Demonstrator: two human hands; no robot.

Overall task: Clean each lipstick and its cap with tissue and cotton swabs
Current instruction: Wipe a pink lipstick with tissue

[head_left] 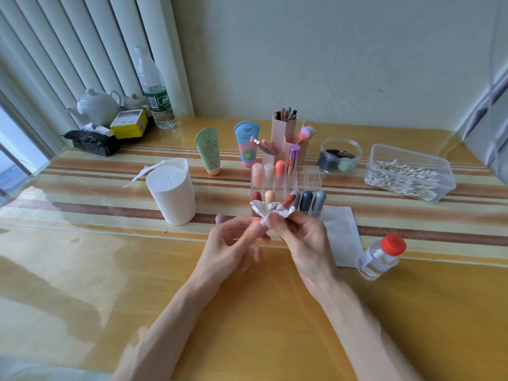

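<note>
A person's right hand (302, 243) pinched an uncapped lipstick (289, 200), red tip angled away, while the left hand (233, 243) gripped crumpled tissue (261, 209) wrapped round its barrel, apparently to wipe it. A mauve cap (220, 218) stood just beyond the left hand, likely awaiting cleaning.
</note>
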